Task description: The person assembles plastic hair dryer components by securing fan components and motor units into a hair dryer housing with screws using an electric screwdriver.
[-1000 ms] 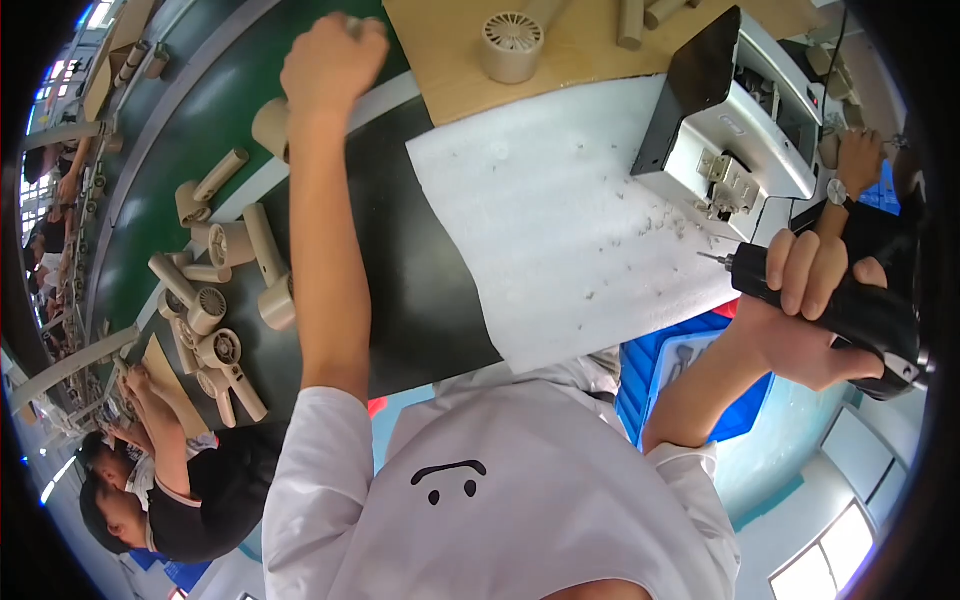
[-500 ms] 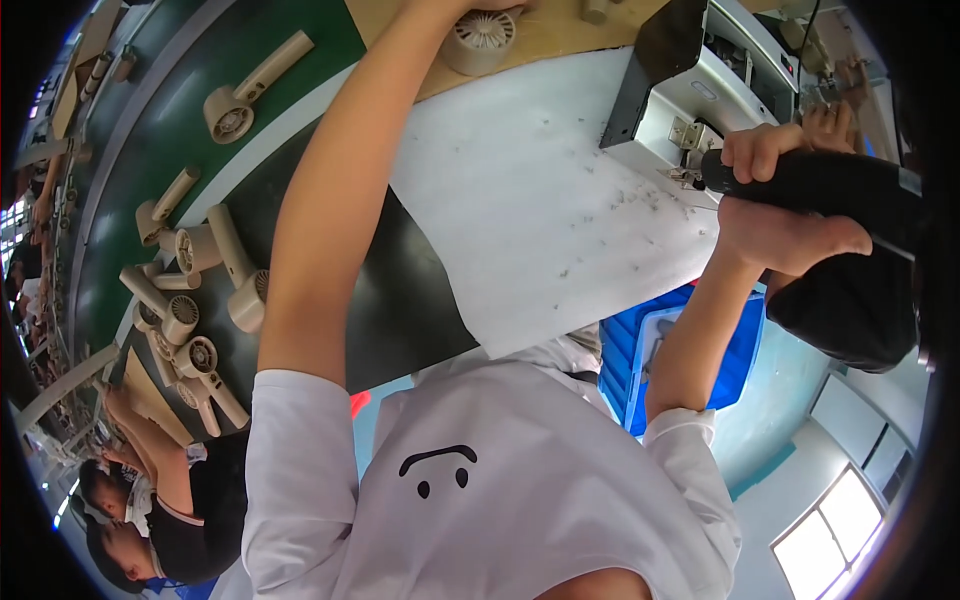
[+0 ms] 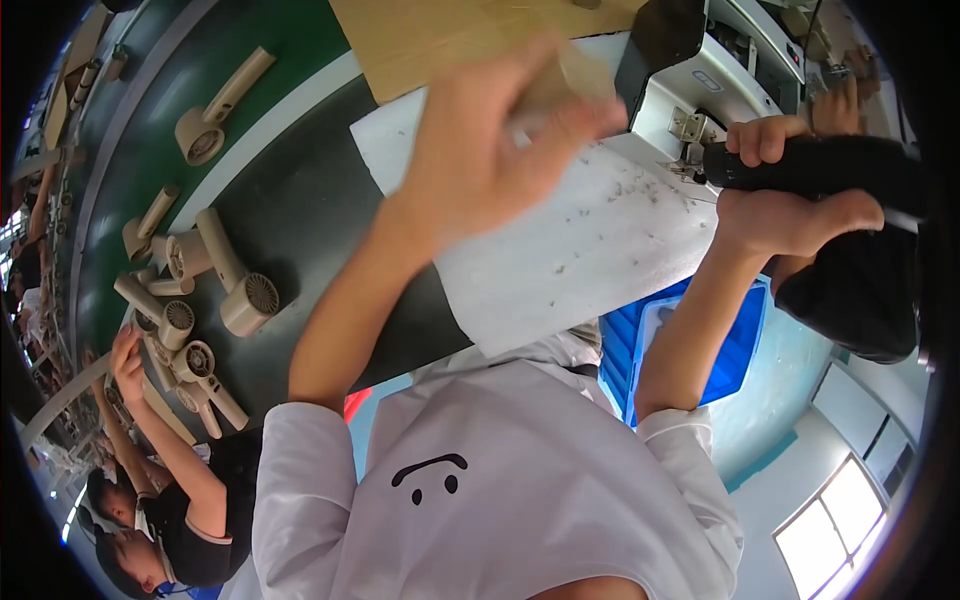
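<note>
My left hand (image 3: 480, 150), smeared by motion, is over the white sheet (image 3: 580, 250) with its fingers curled round a beige hair dryer (image 3: 575, 85); much of that dryer is blurred or hidden by the hand. My right hand (image 3: 770, 215) is wrapped round a thick black cylindrical tool (image 3: 820, 168), which looks like an electric screwdriver. The tool's left end lies close to the small metal fitting on the front of a grey metal machine (image 3: 690, 90).
Several beige hair dryers (image 3: 250, 300) lie on the dark table (image 3: 300, 190) at left; another (image 3: 205, 130) rests on the green belt (image 3: 290, 30). Brown cardboard (image 3: 400, 40) lies at the back. A blue crate (image 3: 735, 345) stands below right. A co-worker's arm (image 3: 170, 430) reaches in from the left.
My left hand has come back from the far cardboard towards me and to the right, bringing the beige hair dryer along. My right hand and the black tool have barely moved.
</note>
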{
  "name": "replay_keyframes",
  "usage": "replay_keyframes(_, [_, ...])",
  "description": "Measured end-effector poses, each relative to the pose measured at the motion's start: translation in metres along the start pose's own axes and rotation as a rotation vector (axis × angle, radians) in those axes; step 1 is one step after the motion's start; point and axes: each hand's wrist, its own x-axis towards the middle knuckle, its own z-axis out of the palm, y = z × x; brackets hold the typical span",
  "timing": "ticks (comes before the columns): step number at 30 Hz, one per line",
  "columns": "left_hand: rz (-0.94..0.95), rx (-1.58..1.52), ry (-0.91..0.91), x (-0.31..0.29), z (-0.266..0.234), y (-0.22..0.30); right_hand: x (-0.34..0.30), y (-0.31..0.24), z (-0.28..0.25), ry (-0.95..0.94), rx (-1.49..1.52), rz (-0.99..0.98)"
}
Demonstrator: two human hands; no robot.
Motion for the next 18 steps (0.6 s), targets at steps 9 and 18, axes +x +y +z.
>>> replay_keyframes(9, [0.245, 0.137, -0.106, -0.039, 0.037, -0.012, -0.035, -0.049, -0.005, -0.185, 0.844, -0.011])
replay_keyframes(18, [0.277, 0.187, -0.161, -0.051, 0.041, -0.014, -0.059, -0.066, 0.010, -0.200, 0.791, -0.102])
